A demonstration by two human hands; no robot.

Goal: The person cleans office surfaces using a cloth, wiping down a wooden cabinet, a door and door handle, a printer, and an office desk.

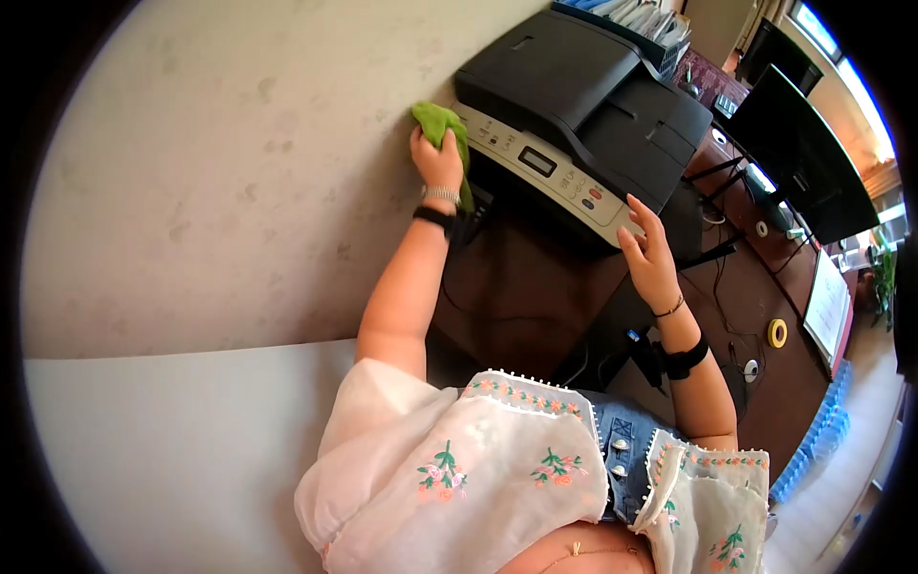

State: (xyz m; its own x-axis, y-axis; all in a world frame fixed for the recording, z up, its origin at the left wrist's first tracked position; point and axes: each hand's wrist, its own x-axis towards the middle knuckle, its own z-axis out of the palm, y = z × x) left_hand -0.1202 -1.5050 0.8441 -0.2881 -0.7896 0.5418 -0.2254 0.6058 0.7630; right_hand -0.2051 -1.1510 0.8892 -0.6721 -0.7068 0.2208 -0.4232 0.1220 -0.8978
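Note:
My left hand (439,160) grips a green cloth (440,119) at the left end of a printer (550,72). Part of the cloth hangs down beside the wrist, against the printer's side. The printer has a dark lid and a pale control panel (507,141) with a small screen and several buttons. Near the panel's right end is my right hand (652,253), its fingers apart and nothing in it. Whether its fingertips touch the printer's edge I cannot tell.
A patterned wall (220,172) rises close on the left. On the dark desk (794,383) to the right are a monitor (803,153), a yellow tape roll (776,333), loose cables and papers (824,301). A file rack (660,29) stands behind the printer.

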